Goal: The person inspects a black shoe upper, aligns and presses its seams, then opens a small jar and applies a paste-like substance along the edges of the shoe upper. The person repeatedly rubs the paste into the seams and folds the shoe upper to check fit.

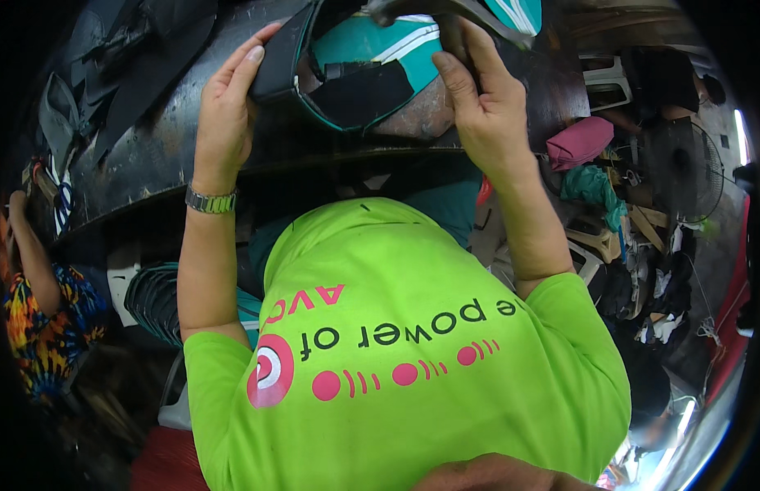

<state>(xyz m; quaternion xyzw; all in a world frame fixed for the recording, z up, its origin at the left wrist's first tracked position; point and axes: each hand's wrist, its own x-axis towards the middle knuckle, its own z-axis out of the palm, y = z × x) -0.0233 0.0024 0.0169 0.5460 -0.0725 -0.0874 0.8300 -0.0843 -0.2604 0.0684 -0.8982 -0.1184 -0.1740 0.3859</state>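
My left hand [231, 90] pinches a black shoe upper [283, 64] with teal edging, thumb on its near face. The upper bends into an open loop over the table. Through the loop show teal pieces with white stripes [404, 42] and a small black cylinder [343, 70]. Opposite, my right hand [486, 98] is closed round the dark handle of a hammer-like tool [490, 24] with a curved metal head, partly cut off by the upper frame edge. A brownish worn slab [421, 113] lies under the loop, beside my right thumb.
Black cut pieces [143, 57] lie on the dark table [134, 164] at left. Another person's arm [35, 254] is at far left. Stacked teal-edged pieces [155, 299] sit by my left elbow. To the right are a pink bundle [580, 143], teal cloth [593, 192] and a fan [683, 172].
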